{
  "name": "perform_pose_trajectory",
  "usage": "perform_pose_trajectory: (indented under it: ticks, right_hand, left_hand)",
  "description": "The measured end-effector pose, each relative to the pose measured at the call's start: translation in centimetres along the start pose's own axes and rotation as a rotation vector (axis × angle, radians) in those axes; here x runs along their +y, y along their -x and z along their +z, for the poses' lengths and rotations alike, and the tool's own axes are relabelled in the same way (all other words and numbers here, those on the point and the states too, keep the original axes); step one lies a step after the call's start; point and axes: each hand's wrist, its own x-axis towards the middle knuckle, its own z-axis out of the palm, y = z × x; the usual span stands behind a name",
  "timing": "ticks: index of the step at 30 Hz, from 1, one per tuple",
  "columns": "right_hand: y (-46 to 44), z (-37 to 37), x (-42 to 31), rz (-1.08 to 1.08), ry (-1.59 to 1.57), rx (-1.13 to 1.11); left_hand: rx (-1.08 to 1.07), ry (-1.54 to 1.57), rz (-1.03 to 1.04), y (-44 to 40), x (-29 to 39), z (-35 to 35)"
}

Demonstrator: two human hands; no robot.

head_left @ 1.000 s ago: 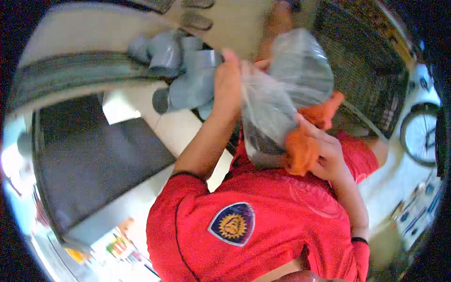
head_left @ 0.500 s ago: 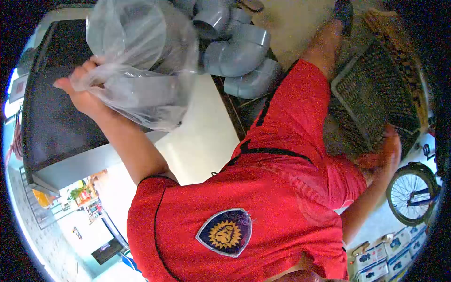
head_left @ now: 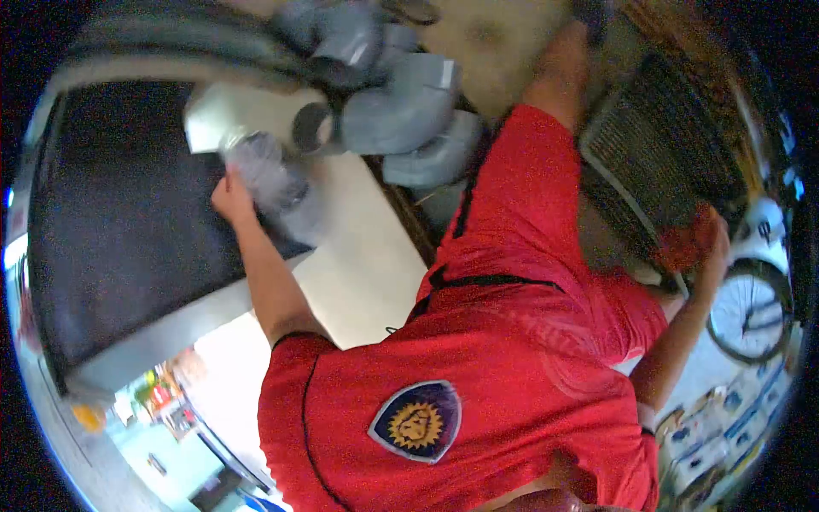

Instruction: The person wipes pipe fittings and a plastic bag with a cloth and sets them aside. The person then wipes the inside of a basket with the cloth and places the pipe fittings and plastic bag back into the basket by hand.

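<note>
My left hand (head_left: 232, 198) is closed on a clear plastic bag (head_left: 277, 183), which is crumpled and smeared by motion. The bag hangs over a pale tabletop (head_left: 358, 205), beside a dark flat panel (head_left: 119, 196). Just past the bag, a short grey pipe piece (head_left: 313, 126) shows its round open end. Several grey pipe elbows (head_left: 401, 107) are piled to the right of it. My right hand (head_left: 710, 239) is low at my right side, near a dark mesh basket (head_left: 665, 145). Blur hides its fingers, and I cannot make out whether it holds anything.
My legs in red shorts (head_left: 537, 196) stretch forward between the pale tabletop and the basket. A bicycle wheel (head_left: 751, 311) stands at the right, with printed boxes (head_left: 725, 427) below it. Cardboard (head_left: 682, 43) lies at the far right.
The bag, puffed out and wide before, is now smaller and bunched. My left hand has moved right and slightly down with it, uncovering the short pipe piece. My right hand has barely moved.
</note>
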Motion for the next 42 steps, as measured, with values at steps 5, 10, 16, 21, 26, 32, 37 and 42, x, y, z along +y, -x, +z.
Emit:
perform_pose_trajectory:
  ticks: [5, 10, 16, 21, 26, 32, 37, 42]
  right_hand:
    - [1.3, 2.8, 0.6, 0.156, 0.292, -0.043]
    - [3.5, 10.7, -1.4, -0.009, 0.485, -0.548]
    - [2.7, 10.3, 2.6, -0.12, 0.999, -0.49]
    - [5.7, 11.9, -0.8, -0.045, 1.158, -0.211]
    - [6.2, 12.1, -1.7, 0.07, 1.261, -0.25]
    - [9.6, 11.5, -2.9, -0.177, 1.006, -0.229]
    - [9.6, 10.6, -1.4, -0.169, 0.527, -0.136]
    - [5.6, 7.8, 0.5, 0.167, 0.069, 0.059]
  left_hand:
    - [-0.116, 0.033, 0.152, 0.8, 3.2, 3.2]
    - [-0.212, -0.094, 0.28, 2.1, 3.9, 3.8]
    - [0.054, -0.127, 0.326, 4.6, 9.5, 5.0]
    - [0.002, 0.35, 0.571, 6.6, 28.6, 8.4]
    - [-1.001, 0.442, 1.034, 11.4, 47.3, 12.0]
    - [-1.462, -0.164, 1.414, 15.0, 61.2, 20.8]
    - [-1.356, -0.201, 1.536, 17.3, 64.5, 35.4]
    - [-1.435, -0.158, 1.57, 19.2, 62.9, 42.5]
